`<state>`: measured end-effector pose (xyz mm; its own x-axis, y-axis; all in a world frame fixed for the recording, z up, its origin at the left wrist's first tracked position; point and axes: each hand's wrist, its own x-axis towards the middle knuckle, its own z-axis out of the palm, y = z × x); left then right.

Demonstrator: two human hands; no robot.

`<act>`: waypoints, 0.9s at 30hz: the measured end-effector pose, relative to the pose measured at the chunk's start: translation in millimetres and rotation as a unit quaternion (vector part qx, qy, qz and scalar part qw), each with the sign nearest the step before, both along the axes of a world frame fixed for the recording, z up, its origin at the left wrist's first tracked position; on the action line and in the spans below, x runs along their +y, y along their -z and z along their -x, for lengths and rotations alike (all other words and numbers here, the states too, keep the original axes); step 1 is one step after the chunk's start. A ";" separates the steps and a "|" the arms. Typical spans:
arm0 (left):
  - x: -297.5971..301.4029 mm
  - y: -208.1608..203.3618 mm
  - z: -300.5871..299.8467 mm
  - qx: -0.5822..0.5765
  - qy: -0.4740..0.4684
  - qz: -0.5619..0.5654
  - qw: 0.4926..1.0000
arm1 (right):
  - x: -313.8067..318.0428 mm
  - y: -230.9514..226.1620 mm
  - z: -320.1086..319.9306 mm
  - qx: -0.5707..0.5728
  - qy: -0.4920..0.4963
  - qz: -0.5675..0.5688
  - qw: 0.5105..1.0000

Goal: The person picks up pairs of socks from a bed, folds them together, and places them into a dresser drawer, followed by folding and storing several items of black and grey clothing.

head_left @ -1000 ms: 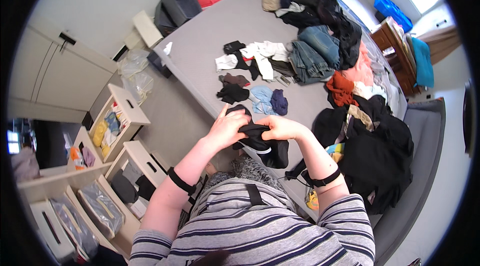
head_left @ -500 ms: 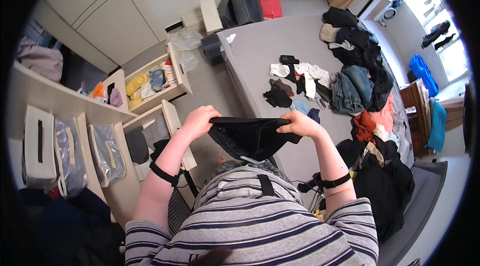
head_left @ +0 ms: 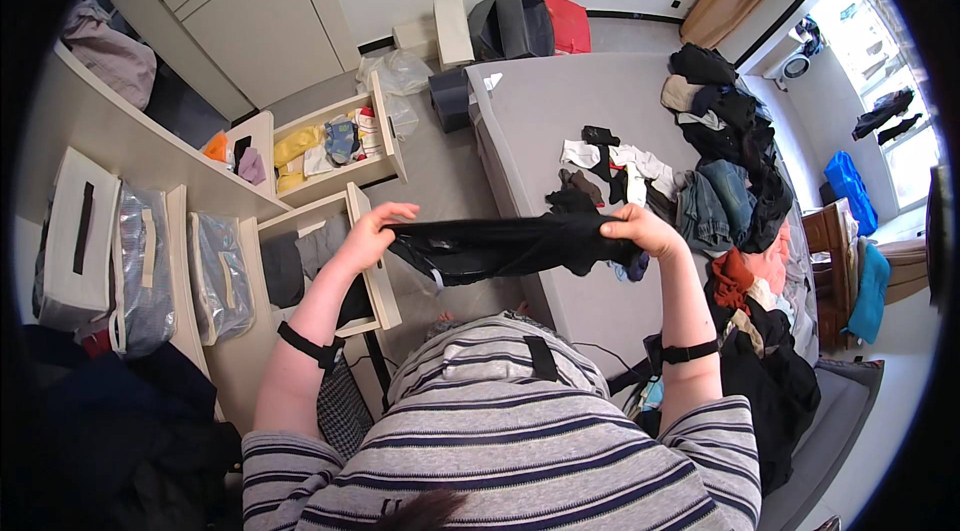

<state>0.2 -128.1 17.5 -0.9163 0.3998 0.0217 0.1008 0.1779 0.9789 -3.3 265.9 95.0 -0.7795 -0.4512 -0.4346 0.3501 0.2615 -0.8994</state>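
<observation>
The black garment (head_left: pixel 500 249) hangs too crumpled for its exact kind to be told, and most fingers of the right hand (head_left: pixel 645 229) are hidden behind it. Its right end covers part of the small navy bundle (head_left: pixel 635 269) on the bed (head_left: pixel 590 81). The striped shirt (head_left: pixel 520 431), cut off by the lower edge, hides most of the person's legs. Dark clothes (head_left: pixel 130 421) at lower left fade into the black rim; glare washes out the window (head_left: pixel 915 163).
</observation>
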 end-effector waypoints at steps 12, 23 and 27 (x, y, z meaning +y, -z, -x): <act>17.8 -28.8 -8.1 0.117 0.087 0.269 0.952 | 19.4 5.9 15.9 -0.004 0.167 0.046 0.985; 30.2 -24.2 -12.7 0.157 0.037 0.347 0.924 | 8.8 -1.2 8.8 0.100 0.083 -0.002 0.992; 43.4 -23.7 5.7 0.115 -0.067 0.174 0.976 | -9.1 -17.7 5.7 0.235 -0.055 -0.127 0.962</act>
